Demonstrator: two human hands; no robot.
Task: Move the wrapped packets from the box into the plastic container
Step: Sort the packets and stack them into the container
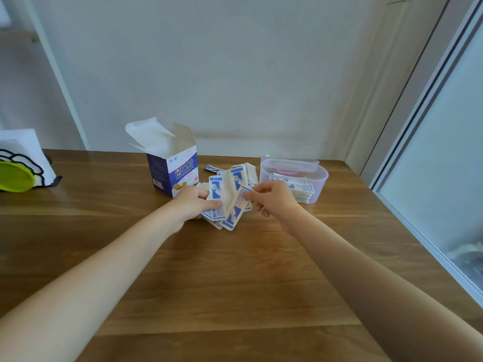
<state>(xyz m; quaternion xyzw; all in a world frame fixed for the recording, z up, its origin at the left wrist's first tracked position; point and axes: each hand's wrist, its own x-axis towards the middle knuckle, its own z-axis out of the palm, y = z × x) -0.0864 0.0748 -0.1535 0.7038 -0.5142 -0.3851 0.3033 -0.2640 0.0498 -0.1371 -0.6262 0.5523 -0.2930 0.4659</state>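
Holding a fanned bunch of blue-and-white wrapped paper packets (228,202) at frame centre, the left hand (193,202) grips its lower edge while the right hand (271,198) pinches the top packet. The translucent oval plastic container (317,188), already holding some packets, stands just right of the right hand, nearer it than the open purple cardboard box (172,169) at left.

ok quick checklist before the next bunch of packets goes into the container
1. Plastic container open on top: ok, lid not over it.
2. Room inside: ok, the stack already inside sits below the rim.
3. Left hand holding the fanned plaster packets: ok.
4. Right hand pinching a packet edge: ok.
5. Loose packets behind on the table: not ok, still to collect.
6. Plaster box emptied: cannot tell, its inside is hidden.
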